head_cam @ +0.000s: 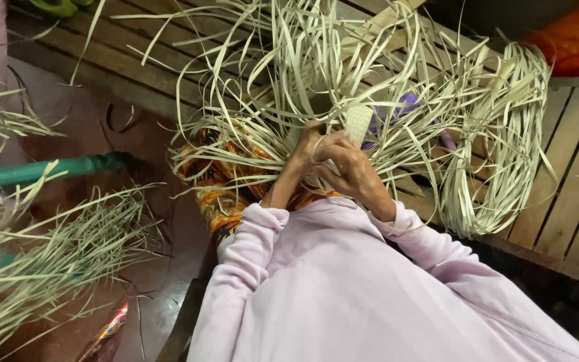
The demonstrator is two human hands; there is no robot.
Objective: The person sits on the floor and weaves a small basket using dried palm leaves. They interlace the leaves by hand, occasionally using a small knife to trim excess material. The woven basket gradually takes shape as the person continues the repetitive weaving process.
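Both hands meet over my lap in a tangle of long pale straw strips. My left hand pinches strips at the edge of a small woven patch of the same pale material. Close beside it, my right hand curls its fingers around strips just below that patch. The loose ends fan up and outward from the weave. Pale pink sleeves cover both arms to the wrists. An orange and black patterned cloth lies under the strips on my lap.
A coiled bundle of strips lies on the wooden slatted platform at right. More cut strips are heaped on the reddish floor at left, beside a green pipe. An orange cloth sits at top right.
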